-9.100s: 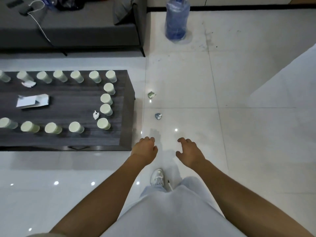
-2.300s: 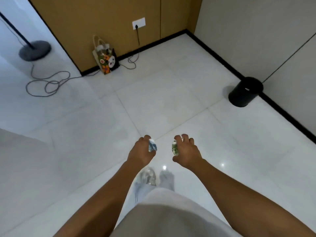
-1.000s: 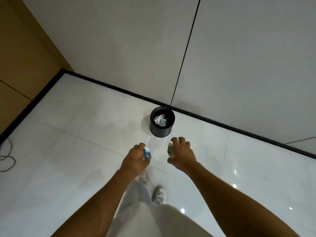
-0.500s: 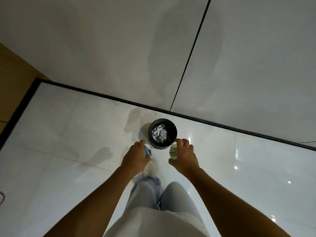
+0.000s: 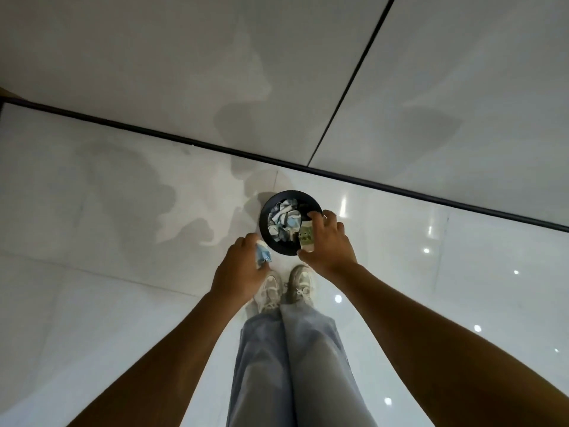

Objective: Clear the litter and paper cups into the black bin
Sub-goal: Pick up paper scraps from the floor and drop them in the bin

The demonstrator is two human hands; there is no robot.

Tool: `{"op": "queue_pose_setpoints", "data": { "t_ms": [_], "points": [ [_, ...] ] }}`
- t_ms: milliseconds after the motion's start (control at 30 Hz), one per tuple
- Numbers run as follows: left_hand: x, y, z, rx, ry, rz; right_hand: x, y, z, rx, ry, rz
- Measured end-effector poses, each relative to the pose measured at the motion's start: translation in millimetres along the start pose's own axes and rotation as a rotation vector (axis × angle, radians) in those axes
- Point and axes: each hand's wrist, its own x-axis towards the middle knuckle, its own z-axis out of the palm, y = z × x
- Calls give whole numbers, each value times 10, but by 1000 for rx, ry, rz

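The round black bin (image 5: 265, 234) stands on the white floor by the wall, just beyond my shoes, with crumpled paper litter (image 5: 283, 218) inside. My right hand (image 5: 326, 241) holds a green and white wrapper (image 5: 306, 237) between thumb and fingers over the bin's right half. My left hand (image 5: 238, 269) grips a crumpled blue wrapper (image 5: 263, 254) just left of the bin's near rim.
A grey panelled wall (image 5: 277, 72) rises behind the bin, with a black skirting strip (image 5: 154, 134) along its foot. My shoes (image 5: 286, 288) stand close to the bin. Glossy white floor tiles (image 5: 92, 241) spread to both sides.
I have stepped up to the bin. My right hand has moved over its opening with the green wrapper, and my left hand has come up beside the rim with the blue one.
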Motion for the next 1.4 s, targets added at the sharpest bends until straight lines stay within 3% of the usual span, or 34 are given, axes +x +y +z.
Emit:
{"op": "queue_pose_setpoints", "data": {
  "t_ms": [167,400,700,1033,1400],
  "points": [
    [313,-126,306,-50,0,-8,511,56,371,-30,-119,51],
    [702,107,656,-27,10,36,368,357,546,100,-133,157],
    [1028,358,831,264,-46,17,76,538,487,197,-151,222],
    [134,809,325,444,-131,344,-770,248,-231,194,12,253],
    [-1027,981,-201,816,-294,726,-2271,-493,-69,300,187,579]
  ]
}}
